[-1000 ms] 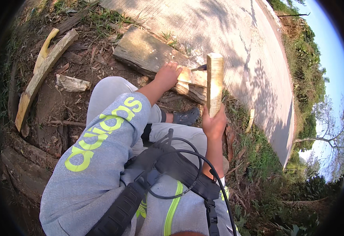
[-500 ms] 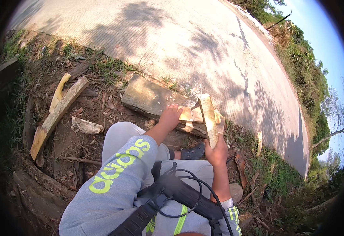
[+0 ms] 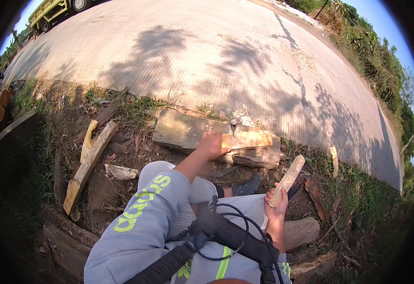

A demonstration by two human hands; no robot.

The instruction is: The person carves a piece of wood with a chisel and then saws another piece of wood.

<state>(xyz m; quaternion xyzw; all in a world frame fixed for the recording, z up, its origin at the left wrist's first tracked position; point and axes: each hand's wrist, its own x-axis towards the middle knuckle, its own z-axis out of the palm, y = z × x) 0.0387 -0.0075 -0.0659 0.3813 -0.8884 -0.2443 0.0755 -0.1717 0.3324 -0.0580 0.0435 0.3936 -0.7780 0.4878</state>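
Observation:
My left hand [image 3: 210, 145] is closed over the left end of a pale split piece of wood [image 3: 254, 140], pressing it onto a thick weathered timber block [image 3: 178, 127]. At the far side of that piece stands a dark round-ended object [image 3: 234, 122]; a thin line runs from it across the wood, and its kind cannot be made out. To the right of my knee, my right hand [image 3: 274, 208], palm up, has its fingers round the lower end of a short, thick wooden stick [image 3: 287, 180]. The stick is tilted up to the right, apart from the block.
Two lengths of split wood [image 3: 89, 163] lie crossed on the dirt at left, near a bark chip [image 3: 121, 172]. Logs [image 3: 301, 233] lie beside me at right. Beyond the block runs a concrete road [image 3: 193, 61] with a yellow-green truck [image 3: 50, 14] at far left.
My right hand has lowered the stick away from the block, toward me and to the right; it was upright over the wood. My left hand stays on its piece. The truck has come into view.

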